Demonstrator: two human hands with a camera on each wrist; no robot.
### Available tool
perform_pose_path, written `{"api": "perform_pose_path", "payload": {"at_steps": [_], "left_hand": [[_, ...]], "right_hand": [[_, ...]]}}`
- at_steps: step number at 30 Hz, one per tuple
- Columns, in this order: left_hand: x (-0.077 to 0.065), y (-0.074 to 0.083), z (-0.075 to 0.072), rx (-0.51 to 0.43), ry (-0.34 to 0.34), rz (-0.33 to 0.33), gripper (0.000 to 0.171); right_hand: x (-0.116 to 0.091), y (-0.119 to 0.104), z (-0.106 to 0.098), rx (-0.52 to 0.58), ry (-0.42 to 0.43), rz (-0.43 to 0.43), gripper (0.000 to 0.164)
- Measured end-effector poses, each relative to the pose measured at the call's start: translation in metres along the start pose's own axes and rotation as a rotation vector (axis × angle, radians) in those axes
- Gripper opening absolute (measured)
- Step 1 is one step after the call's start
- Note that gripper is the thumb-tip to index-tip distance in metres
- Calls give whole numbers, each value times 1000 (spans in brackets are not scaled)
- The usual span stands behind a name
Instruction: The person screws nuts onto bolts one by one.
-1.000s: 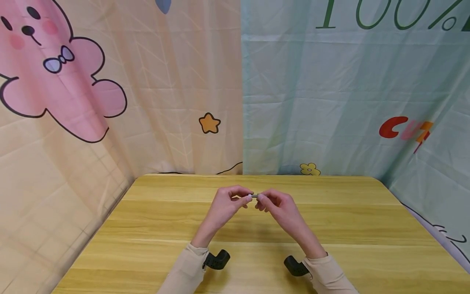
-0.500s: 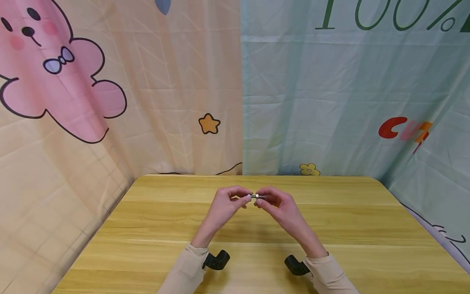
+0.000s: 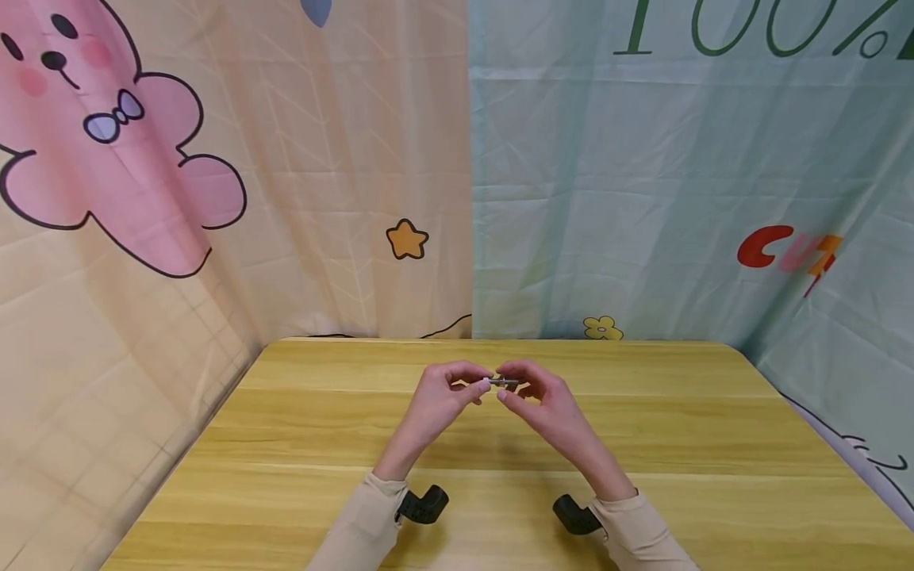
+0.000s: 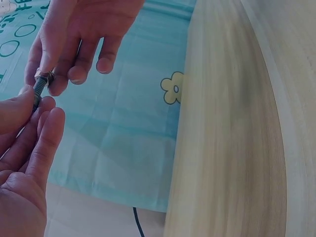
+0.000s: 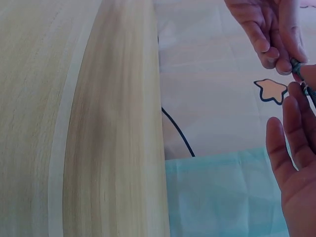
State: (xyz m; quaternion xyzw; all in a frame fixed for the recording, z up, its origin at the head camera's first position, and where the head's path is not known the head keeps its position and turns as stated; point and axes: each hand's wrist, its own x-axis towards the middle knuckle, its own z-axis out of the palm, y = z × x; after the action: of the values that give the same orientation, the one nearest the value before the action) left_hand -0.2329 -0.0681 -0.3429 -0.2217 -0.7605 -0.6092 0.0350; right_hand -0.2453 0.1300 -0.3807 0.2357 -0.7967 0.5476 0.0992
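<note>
A small metal bolt [image 3: 494, 381] lies level between both hands, above the table. Thumb and fingers of my left hand [image 3: 444, 395] pinch its left end. A nut [image 4: 44, 75] sits around the threaded shank, which shows between the hands in the left wrist view. My right hand [image 3: 545, 400] has its thumb and index finger at the nut, one on each side, with the bolt's free end pointing toward the palm. Its other fingers spread loosely in the left wrist view. In the right wrist view the nut [image 5: 306, 91] is partly hidden by the right thumb.
A wooden table [image 3: 400, 523] lies beneath the hands. Printed curtains [image 3: 343, 198] hang behind it and at both sides. Black wrist mounts [image 3: 423, 505] stick out from the beige sleeves [image 3: 360, 523]. A dark cord [image 5: 178, 131] runs beyond the table edge.
The right thumb and index finger have parted somewhat, exposing the nut and more of the bolt. My left hand keeps its pinch and place.
</note>
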Motion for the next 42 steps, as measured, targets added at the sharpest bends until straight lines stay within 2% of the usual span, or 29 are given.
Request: {"api": "perform_pose_path", "payload": {"at_steps": [3, 7, 10, 14, 17, 24, 27, 36, 42], "left_hand": [[0, 1, -1, 8, 8, -1, 11], [1, 0, 0, 1, 7, 5, 11], [5, -12, 0, -10, 2, 6, 11], [11, -30, 1, -19, -5, 14, 12], [12, -35, 1, -15, -2, 22, 11], [11, -36, -1, 6, 20, 44, 10], [11, -36, -2, 2, 18, 46, 9], [11, -35, -1, 3, 12, 37, 9], [11, -36, 0, -1, 5, 36, 10]], "right_hand": [[1, 1, 0, -8, -1, -44, 22], [0, 0, 0, 12, 1, -28, 17], [-1, -1, 1, 35, 6, 14, 16], [-1, -1, 2, 43, 16, 75, 23], [-1, -1, 2, 27, 18, 87, 28], [1, 0, -1, 7, 5, -22, 27], [0, 0, -2, 27, 4, -30, 23], [0, 0, 0, 63, -1, 28, 19], [0, -1, 2, 35, 13, 108, 32]]}}
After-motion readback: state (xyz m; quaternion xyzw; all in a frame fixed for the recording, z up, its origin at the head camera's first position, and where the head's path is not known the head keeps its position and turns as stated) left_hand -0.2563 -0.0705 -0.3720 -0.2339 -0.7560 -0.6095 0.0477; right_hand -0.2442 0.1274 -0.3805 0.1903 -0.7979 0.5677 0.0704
